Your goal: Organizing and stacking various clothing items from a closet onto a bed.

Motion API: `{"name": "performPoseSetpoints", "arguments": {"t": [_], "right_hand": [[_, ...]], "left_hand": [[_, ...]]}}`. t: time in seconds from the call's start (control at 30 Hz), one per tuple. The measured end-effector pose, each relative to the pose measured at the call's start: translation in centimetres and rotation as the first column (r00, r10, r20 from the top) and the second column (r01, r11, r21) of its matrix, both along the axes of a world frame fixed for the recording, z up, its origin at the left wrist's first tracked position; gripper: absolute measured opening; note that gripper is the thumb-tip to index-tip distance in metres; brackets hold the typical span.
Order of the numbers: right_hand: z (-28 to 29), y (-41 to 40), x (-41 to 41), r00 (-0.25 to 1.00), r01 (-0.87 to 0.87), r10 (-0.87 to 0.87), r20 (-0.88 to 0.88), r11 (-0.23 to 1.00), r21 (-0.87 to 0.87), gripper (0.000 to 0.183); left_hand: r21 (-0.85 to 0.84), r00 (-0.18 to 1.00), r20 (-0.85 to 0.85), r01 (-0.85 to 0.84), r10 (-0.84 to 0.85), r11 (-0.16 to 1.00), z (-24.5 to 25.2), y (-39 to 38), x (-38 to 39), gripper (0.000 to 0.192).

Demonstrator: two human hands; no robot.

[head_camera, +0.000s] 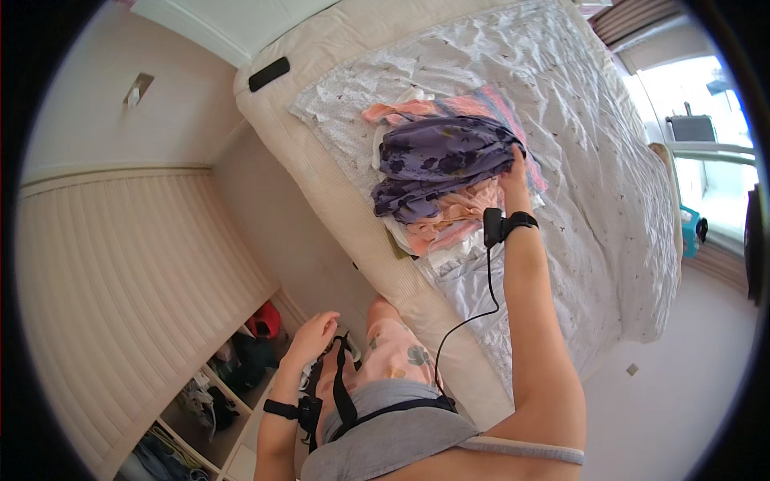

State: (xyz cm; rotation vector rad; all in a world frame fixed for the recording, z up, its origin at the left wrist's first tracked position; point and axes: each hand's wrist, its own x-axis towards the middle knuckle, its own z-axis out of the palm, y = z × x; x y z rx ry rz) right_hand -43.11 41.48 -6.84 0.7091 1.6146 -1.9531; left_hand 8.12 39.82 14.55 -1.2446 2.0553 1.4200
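My right hand grips the gathered end of a purple garment with dark floral print. The cloth fans out to the left from my fingers and lies over a pile of folded clothes. Beneath it show a peach-pink garment, a pink-and-blue striped cloth and white fabric edges. My left hand hangs beside my left leg, away from the bed, fingers loosely bent; nothing shows in it. Black devices are strapped to both wrists, and a cable runs from the right one to my waist.
The pile rests on a wrinkled pale patterned sheet over a cream mattress. A black oblong object lies at the mattress corner. To the left stand a pleated curtain and open shelving holding clothes. A black strap hangs at my waist.
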Motion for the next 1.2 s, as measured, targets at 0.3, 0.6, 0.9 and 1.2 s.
{"name": "performPoseSetpoints", "arguments": {"t": [0.3,0.6,0.9,1.2], "right_hand": [[-0.3,0.7,-3.2,0.977,-0.18,0.157,0.147,0.971,0.158,0.029],[7.8,2.0,7.2,0.933,-0.272,0.178,-0.314,0.919,-0.284,0.03],[25.0,7.4,24.5,0.601,-0.798,0.584,-0.546,0.391,-0.459,0.009],[31.5,14.7,36.0,0.604,-0.765,0.582,-0.544,0.233,-0.6,0.01]], "left_hand": [[0.034,0.999,-0.026,-0.044,0.045,0.998,-2.3,0.0,-0.2,0.022],[-0.004,0.996,-0.087,-0.032,0.032,0.999,-2.0,0.5,-0.1,0.022],[-0.252,0.904,-0.416,-0.221,0.101,0.942,3.2,-1.6,1.0,0.065],[0.032,0.751,-0.657,0.108,-0.06,0.994,6.8,2.7,4.9,0.068]]}}
